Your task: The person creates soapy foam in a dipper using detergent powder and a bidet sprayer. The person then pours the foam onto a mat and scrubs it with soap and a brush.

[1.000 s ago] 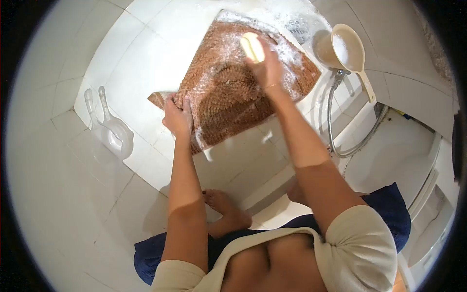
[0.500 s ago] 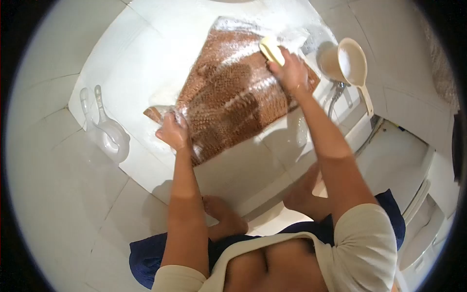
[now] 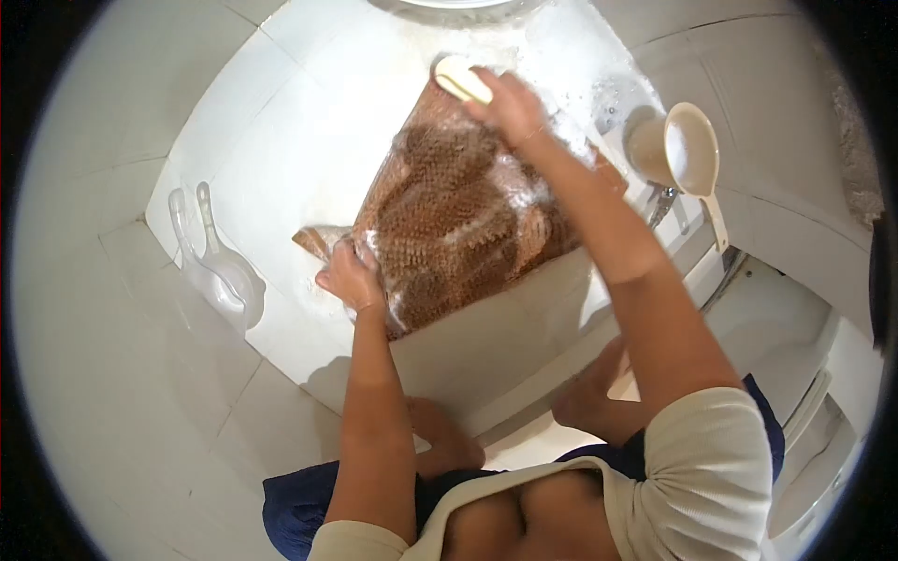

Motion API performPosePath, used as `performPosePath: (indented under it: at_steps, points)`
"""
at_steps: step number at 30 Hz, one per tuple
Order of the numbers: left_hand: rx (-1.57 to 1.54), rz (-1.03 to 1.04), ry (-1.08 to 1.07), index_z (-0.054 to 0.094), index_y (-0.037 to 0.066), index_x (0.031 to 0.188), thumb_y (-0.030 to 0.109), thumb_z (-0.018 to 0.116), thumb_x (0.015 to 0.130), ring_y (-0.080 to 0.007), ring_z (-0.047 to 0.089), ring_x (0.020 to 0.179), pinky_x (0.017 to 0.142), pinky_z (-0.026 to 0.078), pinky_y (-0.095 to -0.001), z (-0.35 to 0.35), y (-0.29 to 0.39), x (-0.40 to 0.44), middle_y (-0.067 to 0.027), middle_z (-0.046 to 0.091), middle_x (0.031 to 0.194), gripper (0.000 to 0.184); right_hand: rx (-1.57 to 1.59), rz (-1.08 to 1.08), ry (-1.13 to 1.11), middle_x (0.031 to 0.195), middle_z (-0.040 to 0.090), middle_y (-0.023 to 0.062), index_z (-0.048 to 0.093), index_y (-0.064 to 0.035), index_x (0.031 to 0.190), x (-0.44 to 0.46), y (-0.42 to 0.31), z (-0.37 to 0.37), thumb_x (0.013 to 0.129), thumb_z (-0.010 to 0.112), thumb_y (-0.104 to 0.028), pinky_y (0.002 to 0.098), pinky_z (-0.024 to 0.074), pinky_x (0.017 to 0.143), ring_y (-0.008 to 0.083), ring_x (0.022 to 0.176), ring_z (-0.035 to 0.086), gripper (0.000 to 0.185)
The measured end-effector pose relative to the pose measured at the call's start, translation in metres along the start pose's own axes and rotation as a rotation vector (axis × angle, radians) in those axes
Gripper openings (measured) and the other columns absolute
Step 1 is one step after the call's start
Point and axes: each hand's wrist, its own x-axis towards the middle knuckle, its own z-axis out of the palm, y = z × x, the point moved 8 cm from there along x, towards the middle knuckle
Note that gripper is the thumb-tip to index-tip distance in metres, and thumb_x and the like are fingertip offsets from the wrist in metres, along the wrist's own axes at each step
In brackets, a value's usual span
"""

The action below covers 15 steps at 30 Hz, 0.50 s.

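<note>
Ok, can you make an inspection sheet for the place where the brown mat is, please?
Surface: white tiles, with foamy suds beyond and right of the mat.
Job's things: brown textured mat, bunched up, suds on it; pale yellow scrubber at its far corner.
Clutter: beige dipper with something white inside, at right; whitish dipper at left.
Hands: left hand grips the mat's left edge; right hand holds the scrubber.
Cables: nothing seen; only a metal fitting below the beige dipper.
Surroundings: pale tiled wall; bare feet nearby.

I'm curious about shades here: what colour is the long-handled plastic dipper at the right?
The long-handled plastic dipper is cream-beige, seen best in the head view.
</note>
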Motion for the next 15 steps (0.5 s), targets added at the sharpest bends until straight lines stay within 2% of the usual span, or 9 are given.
performPosePath:
  at_steps: [1,2,5,7,8,11,12,14,15]
  points:
    - [0.007,-0.021,0.012,0.049,0.010,0.072,0.019,0.062,0.076,-0.0252,0.051,0.069,0.074,0.027,-0.0364,-0.001,-0.001,-0.003,-0.0066,0.051,0.068,0.016,0.107,0.077,-0.052,0.095,0.059,0.0136,0.047,-0.0139,0.127,-0.019,-0.022,-0.001,0.084,0.057,-0.043,0.0248,0.0517,0.055,0.0159,0.075,0.056,0.053]
    - [0.006,-0.021,0.022,0.049,0.010,0.072,0.019,0.062,0.076,-0.0252,0.051,0.069,0.074,0.027,-0.0364,-0.001,-0.002,-0.003,-0.0066,0.051,0.068,0.016,0.342,0.156,-0.030,0.098,0.058,0.0140,0.051,-0.0133,0.123,-0.042,-0.050,0.006,0.085,0.050,-0.051,0.0261,0.0522,0.056,0.0168,0.077,0.056,0.054]
    - [0.065,0.005,0.003,0.047,0.010,0.071,0.020,0.062,0.077,-0.0256,0.049,0.066,0.072,0.027,-0.0361,0.001,-0.003,-0.004,-0.0066,0.049,0.066,0.019,0.188,-0.774,0.297,0.081,0.059,0.0064,0.054,-0.0109,0.114,-0.107,-0.137,0.037,0.088,0.046,-0.050,0.0273,0.0504,0.049,0.0150,0.062,0.055,0.048]
    - [0.061,-0.001,-0.018,0.046,0.010,0.069,0.021,0.062,0.078,-0.0257,0.048,0.064,0.071,0.026,-0.0360,0.004,-0.004,-0.004,-0.0070,0.048,0.063,0.021,-0.025,-0.462,-0.348,0.075,0.059,0.0032,0.054,-0.0144,0.115,-0.090,-0.124,0.075,0.089,0.048,-0.043,0.0257,0.0500,0.047,0.0141,0.057,0.054,0.039]
    - [0.064,0.003,-0.030,0.046,0.010,0.069,0.021,0.062,0.078,-0.0257,0.048,0.064,0.071,0.026,-0.0360,0.007,-0.005,-0.006,-0.0070,0.048,0.063,0.021,-0.104,-0.427,-0.305,0.077,0.059,0.0032,0.053,-0.0168,0.117,-0.065,-0.110,0.060,0.089,0.048,-0.041,0.0249,0.0501,0.047,0.0137,0.058,0.054,0.037]
    - [0.020,0.035,0.039,0.046,0.009,0.069,0.022,0.062,0.078,-0.0270,0.047,0.061,0.069,0.026,-0.0365,-0.002,0.002,-0.003,-0.0087,0.049,0.063,0.022,-0.131,-0.157,0.104,0.081,0.058,0.0090,0.049,-0.0166,0.126,0.016,-0.005,0.007,0.087,0.053,-0.040,0.0229,0.0494,0.048,0.0141,0.061,0.054,0.045]
    - [0.016,0.041,0.035,0.046,0.009,0.069,0.022,0.062,0.078,-0.0270,0.047,0.061,0.069,0.026,-0.0365,-0.002,0.002,-0.004,-0.0087,0.049,0.063,0.022,-0.051,-0.155,0.108,0.087,0.058,0.0109,0.048,-0.0167,0.127,0.019,-0.003,-0.012,0.086,0.056,-0.038,0.0234,0.0498,0.049,0.0153,0.061,0.054,0.047]
    - [0.041,0.023,0.066,0.048,0.007,0.070,0.022,0.062,0.078,-0.0282,0.047,0.060,0.069,0.026,-0.0371,-0.003,0.004,-0.002,-0.0106,0.052,0.063,0.022,-0.022,-0.036,0.071,0.091,0.057,0.0120,0.047,-0.0158,0.127,0.015,-0.015,-0.003,0.087,0.053,-0.040,0.0246,0.0505,0.050,0.0158,0.063,0.056,0.047]
    - [0.029,0.030,0.063,0.048,0.007,0.070,0.022,0.062,0.078,-0.0282,0.047,0.060,0.069,0.026,-0.0371,-0.002,0.007,-0.003,-0.0106,0.052,0.063,0.022,0.144,0.017,0.005,0.091,0.057,0.0121,0.046,-0.0158,0.127,0.001,-0.025,0.011,0.088,0.051,-0.042,0.0257,0.0509,0.051,0.0159,0.064,0.056,0.048]
